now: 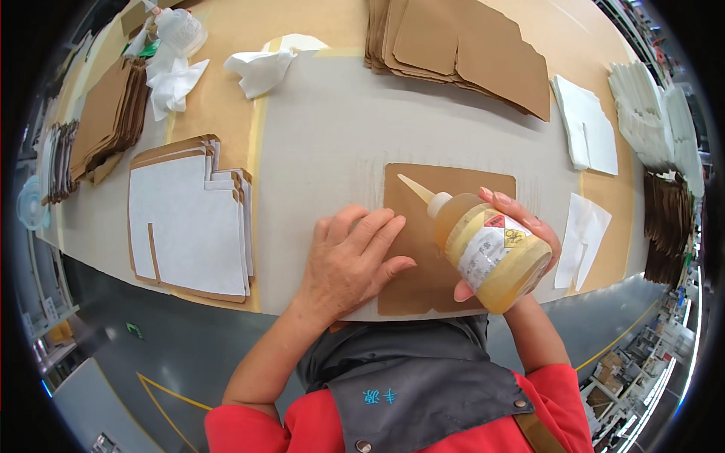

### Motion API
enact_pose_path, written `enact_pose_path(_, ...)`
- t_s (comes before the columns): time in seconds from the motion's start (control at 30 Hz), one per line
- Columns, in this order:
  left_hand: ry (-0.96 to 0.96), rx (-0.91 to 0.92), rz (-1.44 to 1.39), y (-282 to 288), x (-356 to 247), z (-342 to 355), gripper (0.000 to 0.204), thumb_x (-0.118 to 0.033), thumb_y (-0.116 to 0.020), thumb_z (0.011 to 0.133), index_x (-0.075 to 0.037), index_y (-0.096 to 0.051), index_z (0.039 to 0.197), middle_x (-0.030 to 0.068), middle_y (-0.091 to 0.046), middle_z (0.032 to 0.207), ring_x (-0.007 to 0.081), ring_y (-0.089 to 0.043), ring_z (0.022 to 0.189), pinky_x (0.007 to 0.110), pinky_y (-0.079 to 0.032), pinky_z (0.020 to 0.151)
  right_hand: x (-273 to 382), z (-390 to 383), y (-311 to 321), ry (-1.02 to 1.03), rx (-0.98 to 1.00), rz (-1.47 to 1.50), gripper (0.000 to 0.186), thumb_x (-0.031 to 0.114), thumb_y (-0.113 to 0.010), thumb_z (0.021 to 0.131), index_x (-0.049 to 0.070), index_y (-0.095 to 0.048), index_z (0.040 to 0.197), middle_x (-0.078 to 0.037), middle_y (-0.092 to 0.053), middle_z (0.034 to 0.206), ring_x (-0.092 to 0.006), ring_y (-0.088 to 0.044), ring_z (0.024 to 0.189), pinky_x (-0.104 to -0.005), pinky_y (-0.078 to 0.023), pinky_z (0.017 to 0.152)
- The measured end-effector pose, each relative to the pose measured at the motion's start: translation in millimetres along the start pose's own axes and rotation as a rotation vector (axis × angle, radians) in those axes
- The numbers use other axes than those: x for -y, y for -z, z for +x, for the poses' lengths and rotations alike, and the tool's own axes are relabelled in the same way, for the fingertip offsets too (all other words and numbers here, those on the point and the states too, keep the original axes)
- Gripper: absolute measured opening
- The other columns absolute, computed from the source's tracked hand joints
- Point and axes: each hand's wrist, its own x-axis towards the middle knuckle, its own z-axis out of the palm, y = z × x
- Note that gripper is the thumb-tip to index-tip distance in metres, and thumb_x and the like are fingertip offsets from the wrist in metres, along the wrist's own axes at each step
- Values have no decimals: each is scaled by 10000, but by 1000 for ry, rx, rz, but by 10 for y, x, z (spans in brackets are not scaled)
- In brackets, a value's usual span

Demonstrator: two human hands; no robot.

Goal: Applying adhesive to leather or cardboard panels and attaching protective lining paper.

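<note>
My right hand is wrapped round a squeeze bottle of yellowish liquid. The bottle tilts, and its long pointed nozzle reaches toward the far left corner of a flat brown sheet. From this view I cannot tell whether the tip touches the sheet. That sheet lies in front of me near the table's front edge. On its left edge rests my left hand, open, fingers stretched out and holding nothing.
To the left lies a stack of white-faced, notched brown pieces. A brown sheet pile sits at the back; more brown pieces stand far left, by a white bottle and crumpled cloth. White pieces lie right.
</note>
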Motion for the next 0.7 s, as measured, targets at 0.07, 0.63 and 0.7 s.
enact_pose_path(0.07, 5, 2, -2, 7, -4, 2, 520, -465, -705, 859, -101, -670, 1230, 1, -611, 1252, 232, -517, 1103, 361, -394, 882, -8, 1, -17, -27, 20, 5, 1076, 343, -1013, 544, 134, -329, 1348, -253, -567, 1296, -378, -601, 1222, -481, -513, 1037)
enact_pose_path(0.63, 34, 25, -40, 10, -20, 0, 527, -455, -706, 853, -102, -666, 1241, 1, -606, 1265, 231, -509, 1116, 363, -389, 895, -21, -27, -37, 35, 123, -11, 1025, 347, -1006, 555, 167, -367, 1336, -212, -562, 1344, -387, -571, 1258, -542, -470, 1074)
enact_pose_path(0.7, 30, 25, -40, 8, -19, 0, 525, -454, -705, 853, -100, -667, 1239, 2, -606, 1264, 231, -511, 1115, 363, -389, 895, -9, -31, -26, 40, 121, -33, 1029, 352, -1003, 562, 169, -357, 1342, -215, -555, 1351, -389, -571, 1257, -542, -470, 1074)
